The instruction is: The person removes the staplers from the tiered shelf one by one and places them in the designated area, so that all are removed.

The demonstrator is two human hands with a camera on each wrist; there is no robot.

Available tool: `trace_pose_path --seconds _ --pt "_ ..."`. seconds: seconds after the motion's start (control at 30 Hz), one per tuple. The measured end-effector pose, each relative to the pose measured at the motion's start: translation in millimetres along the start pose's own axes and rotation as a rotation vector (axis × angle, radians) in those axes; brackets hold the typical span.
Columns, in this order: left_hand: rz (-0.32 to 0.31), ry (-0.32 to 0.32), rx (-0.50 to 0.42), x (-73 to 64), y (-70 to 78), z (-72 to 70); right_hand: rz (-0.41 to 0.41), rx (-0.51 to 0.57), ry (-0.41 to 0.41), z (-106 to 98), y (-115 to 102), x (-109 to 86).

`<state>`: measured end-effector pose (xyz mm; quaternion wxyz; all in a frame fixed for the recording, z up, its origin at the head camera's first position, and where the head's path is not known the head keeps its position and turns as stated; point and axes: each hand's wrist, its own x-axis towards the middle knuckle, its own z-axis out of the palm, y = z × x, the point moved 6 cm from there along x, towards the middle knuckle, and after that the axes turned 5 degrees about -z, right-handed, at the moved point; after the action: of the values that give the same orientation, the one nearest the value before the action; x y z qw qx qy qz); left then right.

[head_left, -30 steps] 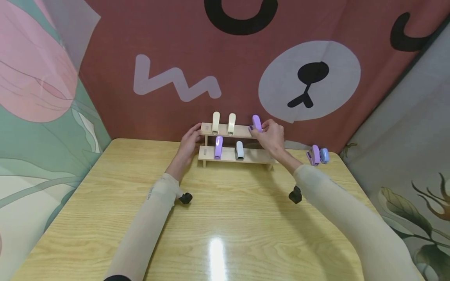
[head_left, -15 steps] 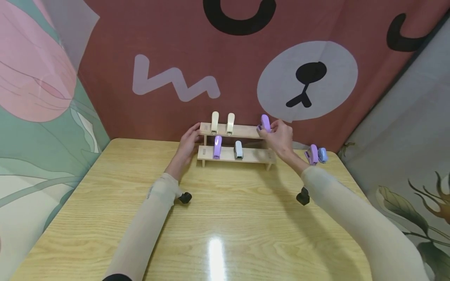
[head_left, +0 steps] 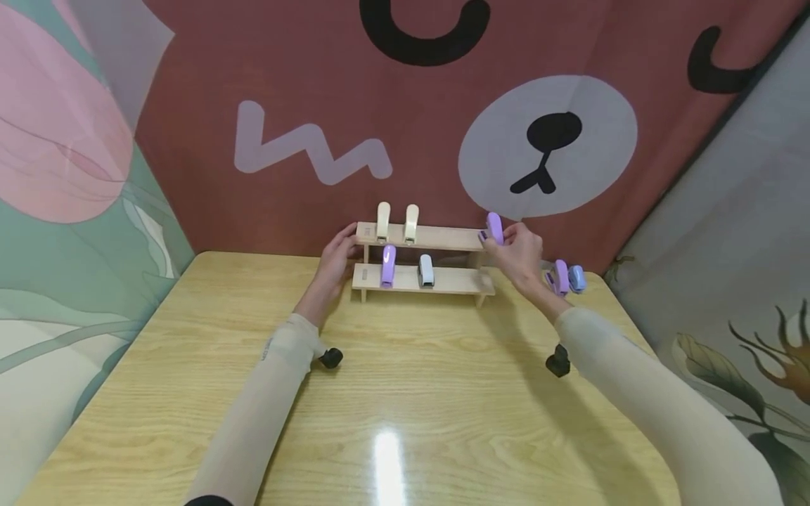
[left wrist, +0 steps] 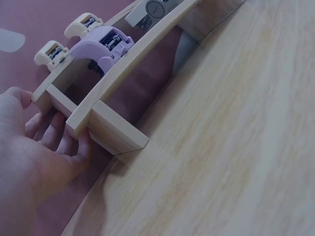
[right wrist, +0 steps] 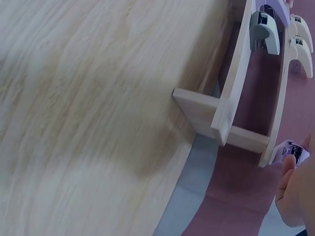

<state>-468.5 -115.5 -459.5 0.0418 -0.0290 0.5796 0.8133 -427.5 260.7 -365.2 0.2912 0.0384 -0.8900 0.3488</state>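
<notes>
A two-tier wooden rack (head_left: pixel 455 279) stands at the back of the table. My left hand (head_left: pixel 333 261) grips its left end, thumb and fingers around the shelf ends in the left wrist view. My right hand (head_left: pixel 522 258) pinches a purple stapler (head_left: pixel 495 228) at the right end of the upper shelf; the right wrist view shows this stapler (right wrist: pixel 290 151) right at the shelf's end. Two cream staplers, a left one (head_left: pixel 383 221) and a right one (head_left: pixel 411 223), stand on the upper shelf. Another purple stapler (head_left: pixel 389 266) and a pale grey stapler (head_left: pixel 426 270) stand on the lower shelf.
At the table's back right corner, a purple stapler (head_left: pixel 558 277) and a blue stapler (head_left: pixel 576 278) stand side by side, behind my right wrist. A printed curtain (head_left: pixel 304 204) hangs close behind the rack. The wooden table (head_left: pixel 443 379) stretches toward me.
My right hand has moved right with the purple stapler, from over the upper shelf to its right end. My left hand has stayed on the rack.
</notes>
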Motion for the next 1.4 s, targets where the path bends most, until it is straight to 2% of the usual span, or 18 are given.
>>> trace_pose_path --seconds 0.2,0.57,0.77,1.07,1.4 --pt "0.02 0.0 -0.001 0.9 5.3 -1.5 0.012 -0.029 0.015 -7 8 4.6" --pt "0.014 -0.002 -0.015 5.8 6.7 -2.4 0.062 -0.053 0.018 -17 34 4.3" --pt "0.016 -0.011 -0.016 6.4 8.6 1.5 0.071 -0.087 0.038 -21 55 -1.7" --pt "0.005 -0.011 -0.026 6.9 5.1 4.8 0.084 -0.144 0.019 -23 93 -12.1" --pt "-0.005 0.001 -0.018 4.4 -2.9 -0.2 0.118 -0.219 -0.046 -15 128 -32.5"
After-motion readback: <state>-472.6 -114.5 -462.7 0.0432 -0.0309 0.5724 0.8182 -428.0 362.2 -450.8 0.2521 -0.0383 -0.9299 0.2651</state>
